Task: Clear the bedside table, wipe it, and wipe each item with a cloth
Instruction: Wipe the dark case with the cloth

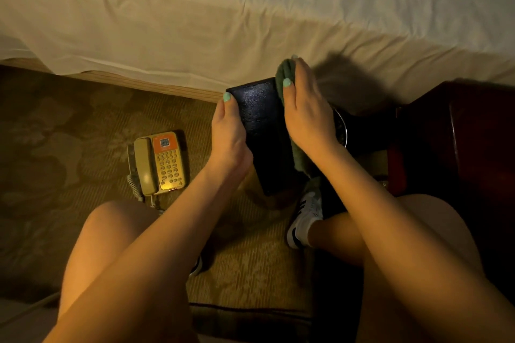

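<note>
The task looks to be in its item-wiping stage. The person's left hand (228,133) grips the left edge of a flat black leather-look folder (259,125), thumb on its top face, and holds it in the air above the floor between the bed and the table. The right hand (306,114) has a bunched dark green cloth (282,72) held between thumb and fingers and presses it on the folder's right edge.

A beige and orange push-button telephone (160,161) lies on the patterned brown carpet (69,133), well apart to the left, near the bed's edge, so clearing is at least partly done. Whether it has been wiped cannot be told.

The dark red-brown wooden bedside table (459,133) stands at the right. Its top is only partly in view, so its wiping cannot be judged either. A round metal-rimmed object (344,131) shows below the right hand.
</note>
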The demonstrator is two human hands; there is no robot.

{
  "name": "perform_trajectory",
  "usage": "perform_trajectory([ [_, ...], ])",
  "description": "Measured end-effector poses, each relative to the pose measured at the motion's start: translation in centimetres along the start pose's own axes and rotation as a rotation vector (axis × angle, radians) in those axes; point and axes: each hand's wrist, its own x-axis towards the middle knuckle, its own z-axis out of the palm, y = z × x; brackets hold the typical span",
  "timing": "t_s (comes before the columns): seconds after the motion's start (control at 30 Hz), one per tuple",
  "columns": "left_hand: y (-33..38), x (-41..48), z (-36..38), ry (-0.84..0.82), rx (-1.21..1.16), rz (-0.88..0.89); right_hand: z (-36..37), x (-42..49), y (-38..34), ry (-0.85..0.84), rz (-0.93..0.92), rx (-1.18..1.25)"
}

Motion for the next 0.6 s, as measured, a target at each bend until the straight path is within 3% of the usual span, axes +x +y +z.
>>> perform_trajectory([
  [0.13, 2.1, 1.8, -0.9, 0.179, -0.064, 0.035, 0.9, -3.0, -0.5, -0.072, -0.023, -0.052],
  [0.4, 4.2, 3.0, -3.3, 0.312, -0.208, 0.016, 1.0, -5.3, -1.3, -0.155, -0.096, 0.004],
  [0.6, 3.8, 3.1, -3.2, 0.363, -0.211, -0.002, 1.8, -6.7, -2.8, -0.279, -0.282, -0.196],
])
